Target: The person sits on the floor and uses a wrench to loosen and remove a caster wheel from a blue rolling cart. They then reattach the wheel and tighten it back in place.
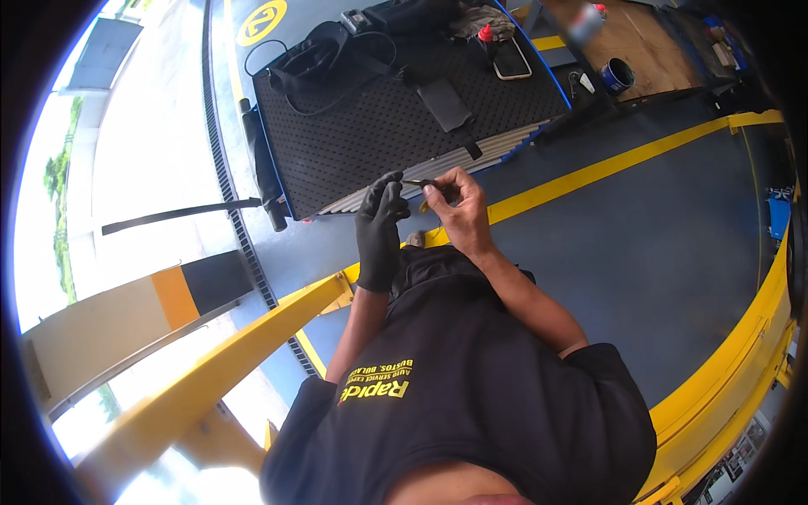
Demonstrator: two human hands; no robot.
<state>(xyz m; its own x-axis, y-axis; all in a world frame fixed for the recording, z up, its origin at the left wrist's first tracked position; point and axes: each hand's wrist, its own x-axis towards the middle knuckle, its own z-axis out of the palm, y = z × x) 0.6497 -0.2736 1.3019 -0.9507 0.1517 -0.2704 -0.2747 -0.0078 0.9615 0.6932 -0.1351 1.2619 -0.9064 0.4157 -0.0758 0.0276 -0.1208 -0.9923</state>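
My left hand (379, 227), in a black glove, has its fingers bent together at the tip of a small, thin dark tool (419, 183); whether they grip anything is hidden. My right hand (461, 210), bare, pinches that tool between thumb and fingers, just right of the glove. Beyond both hands is a cart top with a black perforated mat (311, 151). On it lie a black bag with straps (320, 63), a flat dark pouch (442, 105), a phone (510, 59) and a red-capped bottle (486, 42).
A wooden board (648, 46) with a dark can (617, 76) sits at upper right. Yellow steel beams (227, 353) run at lower left, and a yellow rail (715, 387) curves along the right. Floor with yellow lines (640, 156) surrounds the cart beside a drain grate (220, 160).
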